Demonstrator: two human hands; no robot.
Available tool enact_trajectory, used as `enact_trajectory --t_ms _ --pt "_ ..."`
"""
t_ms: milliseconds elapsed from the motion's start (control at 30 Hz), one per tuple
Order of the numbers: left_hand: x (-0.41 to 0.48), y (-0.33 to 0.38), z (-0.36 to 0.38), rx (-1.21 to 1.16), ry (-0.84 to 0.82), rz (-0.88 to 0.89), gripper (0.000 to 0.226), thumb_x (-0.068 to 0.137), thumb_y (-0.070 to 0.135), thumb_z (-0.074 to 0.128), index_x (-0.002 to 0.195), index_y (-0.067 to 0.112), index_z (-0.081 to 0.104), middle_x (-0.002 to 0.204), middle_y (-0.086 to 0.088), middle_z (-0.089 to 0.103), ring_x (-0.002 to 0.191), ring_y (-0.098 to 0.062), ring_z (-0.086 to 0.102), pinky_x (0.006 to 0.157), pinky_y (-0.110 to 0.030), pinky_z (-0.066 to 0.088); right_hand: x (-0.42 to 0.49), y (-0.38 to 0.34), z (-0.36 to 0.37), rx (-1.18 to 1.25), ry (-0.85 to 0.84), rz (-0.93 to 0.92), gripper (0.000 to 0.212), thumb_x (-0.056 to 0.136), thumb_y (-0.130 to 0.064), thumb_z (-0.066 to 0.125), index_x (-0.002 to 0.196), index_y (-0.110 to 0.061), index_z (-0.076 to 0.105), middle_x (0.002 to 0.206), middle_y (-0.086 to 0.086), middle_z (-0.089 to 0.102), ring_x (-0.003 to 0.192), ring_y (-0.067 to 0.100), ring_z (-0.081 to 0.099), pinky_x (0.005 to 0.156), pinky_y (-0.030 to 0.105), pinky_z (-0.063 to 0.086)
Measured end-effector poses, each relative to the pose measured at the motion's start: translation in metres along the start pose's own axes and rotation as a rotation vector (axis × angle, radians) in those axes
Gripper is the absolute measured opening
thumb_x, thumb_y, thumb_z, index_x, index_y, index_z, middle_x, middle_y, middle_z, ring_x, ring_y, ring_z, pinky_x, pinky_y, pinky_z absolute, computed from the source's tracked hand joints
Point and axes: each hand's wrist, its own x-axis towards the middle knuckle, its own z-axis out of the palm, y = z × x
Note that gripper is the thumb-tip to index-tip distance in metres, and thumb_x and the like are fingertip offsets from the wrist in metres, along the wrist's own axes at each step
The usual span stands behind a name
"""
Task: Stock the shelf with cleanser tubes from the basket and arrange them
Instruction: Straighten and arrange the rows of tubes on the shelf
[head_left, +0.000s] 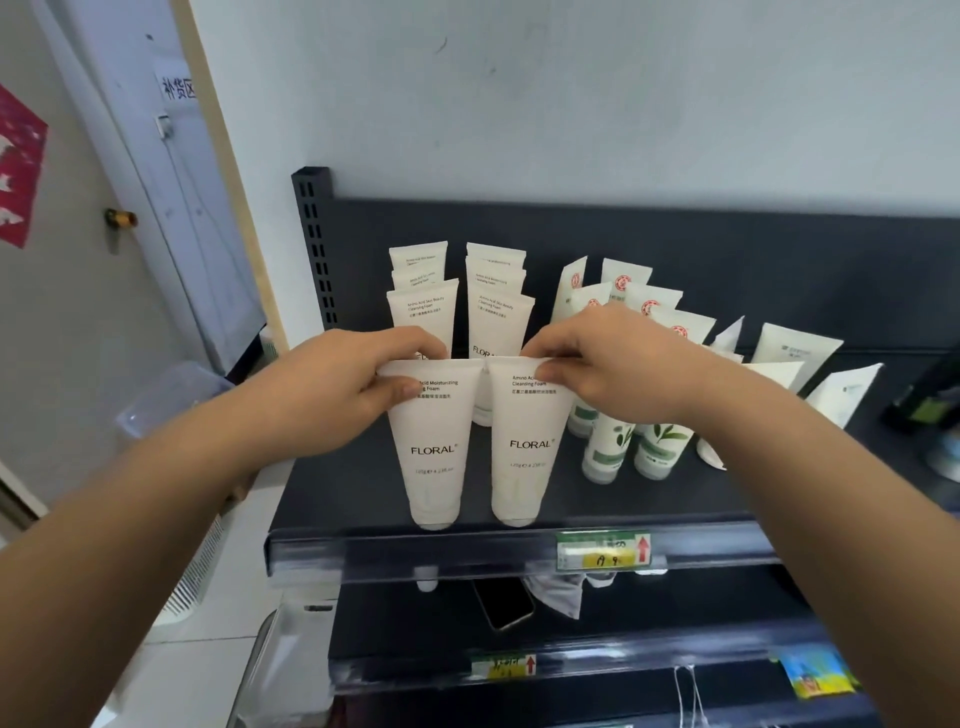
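**shelfnoob:** Head cam view, where are the two front tubes sitting?

**aisle9:** Both stand cap-down right at the front edge of the shelf, toward its left end. The left tube and right tube are side by side, top corners just about touching, FLORAL print facing out.

**shelfnoob:** And the hands?

**aisle9:** The left hand pinches the flat top of the left tube, thumb on the front and fingers curled over the back. The right hand pinches the right tube's top edge the same way.

**shelfnoob:** Anything behind?

**aisle9:** Two rows of matching white tubes run to the shelf's back edge. The leaf-print tubes are just beside them on the right. There's a yellow price tag on the front rail and a phone on the shelf below. Can't make out the basket for sure.
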Motion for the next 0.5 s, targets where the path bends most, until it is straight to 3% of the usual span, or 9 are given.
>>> enact_trajectory --t_ms 200,333,500 --pt "-0.001 -0.0028 -0.0031 -0.004 -0.021 -0.004 0.033 0.096 0.03 0.052 0.127 0.044 0.048 0.124 0.018 0.058 0.097 -0.005 0.057 0.084 -0.028 0.048 -0.0021 -0.0009 0.0012 0.031 0.001 0.025 0.027 0.1 -0.021 0.051 0.123 -0.022 0.065 0.116 -0.009 0.067 0.098 0.006 0.055 0.084 0.022 0.041" --pt "-0.0007 -0.0072 -0.0029 0.011 -0.009 0.025 0.032 0.097 0.031 0.052 0.126 0.043 0.048 0.121 0.018 0.06 0.095 -0.004 0.057 0.08 -0.025 0.046 -0.0046 -0.0019 0.0004 0.067 -0.001 0.049 0.026 0.099 -0.021 0.052 0.12 -0.025 0.067 0.112 -0.012 0.068 0.103 0.008 0.059 0.087 0.024 0.045" --pt "-0.0009 -0.0071 0.0005 0.028 -0.006 0.066 0.034 0.097 0.034 0.048 0.13 0.043 0.045 0.116 0.028 0.05 0.099 0.001 0.05 0.088 -0.025 0.045 -0.0049 -0.0074 0.0007 0.075 -0.011 0.077 0.025 0.099 -0.02 0.052 0.118 -0.026 0.067 0.11 -0.014 0.067 0.102 0.007 0.059 0.087 0.025 0.045"
